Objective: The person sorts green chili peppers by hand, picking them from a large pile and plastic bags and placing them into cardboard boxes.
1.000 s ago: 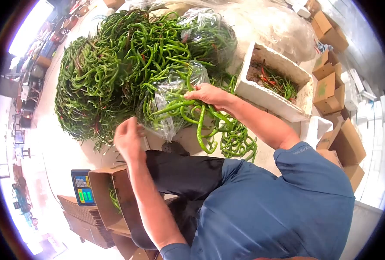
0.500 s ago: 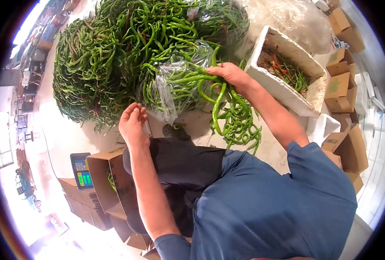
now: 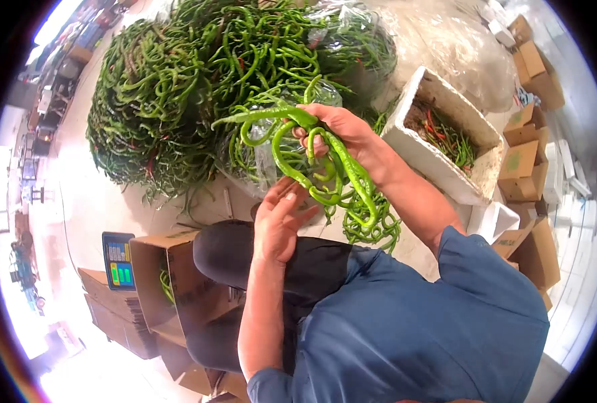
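My right hand [image 3: 344,132] is closed around a bunch of long green chili peppers [image 3: 286,151], which stick out and curl down on both sides of the fist. Just below and left of it, my left hand [image 3: 280,220] has its fingers stretched out, close to the hanging peppers; whether it touches them I cannot tell. More green chilies [image 3: 372,232] lie under the bunch by my knee. Behind the hands sits a clear plastic bag [image 3: 261,171] with chilies in it, partly hidden. A large heap of green chilies [image 3: 154,101] rises beyond it.
A dirty white foam box [image 3: 412,161] with red and green chilies stands at the right. Cardboard boxes [image 3: 523,161] line the far right. At the left are an open carton [image 3: 177,282] and a lit scale display [image 3: 119,262]. Clear plastic sheeting [image 3: 460,57] lies at the back.
My left hand has moved right, towards the peppers, and its fingers have straightened. My right hand has come slightly left and turned, still gripping the bunch.
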`<act>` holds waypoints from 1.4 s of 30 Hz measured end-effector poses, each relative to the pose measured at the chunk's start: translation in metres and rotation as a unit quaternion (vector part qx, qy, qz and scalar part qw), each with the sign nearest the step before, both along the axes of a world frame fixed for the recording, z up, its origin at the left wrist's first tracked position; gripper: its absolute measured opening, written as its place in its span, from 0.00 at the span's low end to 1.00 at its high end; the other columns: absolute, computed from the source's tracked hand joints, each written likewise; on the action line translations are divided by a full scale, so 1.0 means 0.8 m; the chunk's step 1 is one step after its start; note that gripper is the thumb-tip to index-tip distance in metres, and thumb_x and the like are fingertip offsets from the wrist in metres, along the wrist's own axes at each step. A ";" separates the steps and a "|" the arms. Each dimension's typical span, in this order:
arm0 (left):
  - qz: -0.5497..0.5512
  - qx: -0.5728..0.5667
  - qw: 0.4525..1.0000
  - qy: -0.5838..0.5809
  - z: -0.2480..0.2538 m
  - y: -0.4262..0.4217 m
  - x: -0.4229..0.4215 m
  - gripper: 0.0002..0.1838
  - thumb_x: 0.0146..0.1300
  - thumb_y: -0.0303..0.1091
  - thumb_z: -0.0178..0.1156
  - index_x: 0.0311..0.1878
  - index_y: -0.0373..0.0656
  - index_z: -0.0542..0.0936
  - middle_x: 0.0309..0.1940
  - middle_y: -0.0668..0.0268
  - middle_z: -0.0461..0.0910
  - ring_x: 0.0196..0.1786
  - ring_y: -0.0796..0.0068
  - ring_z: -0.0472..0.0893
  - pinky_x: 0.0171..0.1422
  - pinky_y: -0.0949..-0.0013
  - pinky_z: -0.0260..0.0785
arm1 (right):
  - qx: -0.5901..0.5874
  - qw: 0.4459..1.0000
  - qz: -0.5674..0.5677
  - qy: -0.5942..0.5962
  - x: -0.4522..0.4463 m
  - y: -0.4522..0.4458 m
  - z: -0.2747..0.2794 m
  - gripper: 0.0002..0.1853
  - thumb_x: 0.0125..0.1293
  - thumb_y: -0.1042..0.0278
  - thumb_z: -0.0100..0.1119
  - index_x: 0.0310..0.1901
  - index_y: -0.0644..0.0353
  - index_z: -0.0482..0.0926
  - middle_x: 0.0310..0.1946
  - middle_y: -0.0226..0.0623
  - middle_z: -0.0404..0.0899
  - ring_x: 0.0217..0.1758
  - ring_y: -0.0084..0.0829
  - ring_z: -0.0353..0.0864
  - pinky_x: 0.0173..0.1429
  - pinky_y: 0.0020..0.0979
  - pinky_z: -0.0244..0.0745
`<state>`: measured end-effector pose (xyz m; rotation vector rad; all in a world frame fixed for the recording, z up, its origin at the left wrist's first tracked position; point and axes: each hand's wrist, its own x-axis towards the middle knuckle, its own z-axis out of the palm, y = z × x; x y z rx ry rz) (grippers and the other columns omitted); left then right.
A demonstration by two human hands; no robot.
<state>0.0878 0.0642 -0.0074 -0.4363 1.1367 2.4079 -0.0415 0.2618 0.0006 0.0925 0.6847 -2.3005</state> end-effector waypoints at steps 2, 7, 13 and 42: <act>0.011 0.043 0.999 0.014 0.011 -0.001 0.008 0.34 0.65 0.26 0.59 0.73 0.36 0.60 0.67 0.53 0.70 0.69 0.55 0.72 0.68 0.47 0.73 | -0.025 1.000 0.016 -0.006 -0.007 -0.019 0.007 0.15 0.77 0.63 0.49 0.51 0.69 0.76 0.32 0.36 0.76 0.22 0.19 0.75 0.20 0.16 0.72; 0.035 0.093 0.994 0.055 0.032 -0.013 0.028 0.38 0.61 0.20 0.56 0.75 0.38 0.56 0.68 0.51 0.68 0.70 0.52 0.71 0.70 0.44 0.71 | -0.090 0.993 0.074 0.001 -0.026 -0.063 0.020 0.18 0.77 0.58 0.50 0.50 0.67 0.77 0.33 0.36 0.77 0.22 0.18 0.74 0.22 0.20 0.68; 0.091 0.147 0.979 0.103 0.048 -0.055 0.053 0.44 0.63 0.18 0.57 0.79 0.45 0.48 0.72 0.51 0.62 0.71 0.51 0.70 0.69 0.44 0.73 | -0.076 0.993 0.088 0.028 -0.026 -0.137 0.052 0.15 0.76 0.57 0.53 0.42 0.62 0.78 0.31 0.36 0.80 0.23 0.17 0.76 0.20 0.16 0.67; 0.413 0.011 0.898 0.150 0.026 -0.315 0.167 0.09 0.74 0.24 0.54 0.55 0.37 0.76 0.46 0.64 0.82 0.44 0.77 0.82 0.53 0.69 0.77 | -0.231 0.921 0.313 -0.015 0.112 -0.512 0.050 0.23 0.74 0.52 0.55 0.58 0.64 0.76 0.33 0.30 0.70 0.24 0.18 0.65 0.32 0.26 0.68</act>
